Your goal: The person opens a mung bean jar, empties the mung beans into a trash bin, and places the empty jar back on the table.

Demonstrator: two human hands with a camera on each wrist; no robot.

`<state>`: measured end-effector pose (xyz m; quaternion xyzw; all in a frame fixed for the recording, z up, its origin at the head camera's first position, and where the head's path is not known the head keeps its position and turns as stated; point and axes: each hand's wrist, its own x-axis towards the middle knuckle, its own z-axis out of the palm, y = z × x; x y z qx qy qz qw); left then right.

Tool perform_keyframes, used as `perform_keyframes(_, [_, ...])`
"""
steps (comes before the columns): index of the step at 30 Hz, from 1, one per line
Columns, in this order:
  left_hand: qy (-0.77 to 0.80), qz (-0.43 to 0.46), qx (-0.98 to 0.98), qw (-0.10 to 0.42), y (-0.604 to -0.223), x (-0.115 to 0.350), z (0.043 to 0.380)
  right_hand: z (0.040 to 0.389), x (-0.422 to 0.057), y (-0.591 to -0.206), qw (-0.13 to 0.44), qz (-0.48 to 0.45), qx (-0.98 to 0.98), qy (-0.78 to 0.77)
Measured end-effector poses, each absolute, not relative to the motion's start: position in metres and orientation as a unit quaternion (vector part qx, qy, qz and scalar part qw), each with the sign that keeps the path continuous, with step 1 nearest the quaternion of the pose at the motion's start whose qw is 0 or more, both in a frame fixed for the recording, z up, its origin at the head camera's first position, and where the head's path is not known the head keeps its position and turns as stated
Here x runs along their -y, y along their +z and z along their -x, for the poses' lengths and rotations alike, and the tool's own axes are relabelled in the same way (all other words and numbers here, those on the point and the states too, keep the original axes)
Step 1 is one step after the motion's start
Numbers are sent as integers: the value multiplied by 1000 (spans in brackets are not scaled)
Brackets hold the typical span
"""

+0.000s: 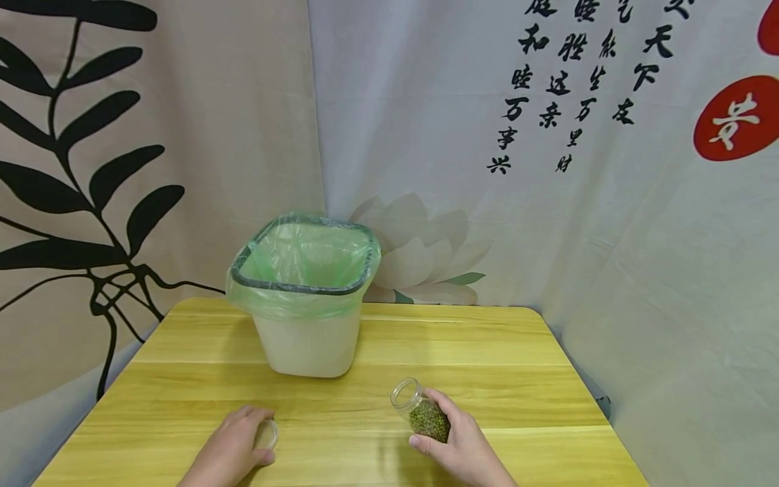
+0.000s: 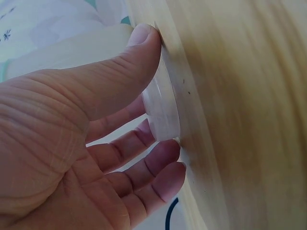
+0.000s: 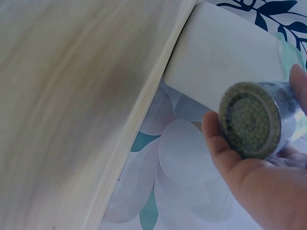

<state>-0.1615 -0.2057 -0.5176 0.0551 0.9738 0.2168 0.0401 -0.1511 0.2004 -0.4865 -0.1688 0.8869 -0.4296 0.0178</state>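
My right hand (image 1: 465,443) grips a small clear glass jar (image 1: 428,414) part-filled with green mung beans. The jar is tilted above the table, its uncovered mouth towards the upper left. From the right wrist view, the beans show through the jar's base (image 3: 250,120), with fingers on one side and the thumb on the other. At the table's left front, my left hand (image 1: 234,443) has its thumb and curled fingers round a round translucent lid (image 1: 266,434). In the left wrist view, the lid (image 2: 164,108) is down at the wooden surface between thumb and fingertips.
A white bin (image 1: 307,341) lined with a green plastic bag (image 1: 310,304) stands at the back left of the wooden table (image 1: 462,352), beyond both hands. A dark rim band (image 1: 298,289) runs round its open top. Printed curtains (image 1: 414,135) hang close behind the table.
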Motion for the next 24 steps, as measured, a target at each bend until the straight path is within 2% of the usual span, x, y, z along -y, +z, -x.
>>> perform_keyframes(24, [220,-46,-973,53,-520,208,163,151,-200,-484,27,172,-882,-438])
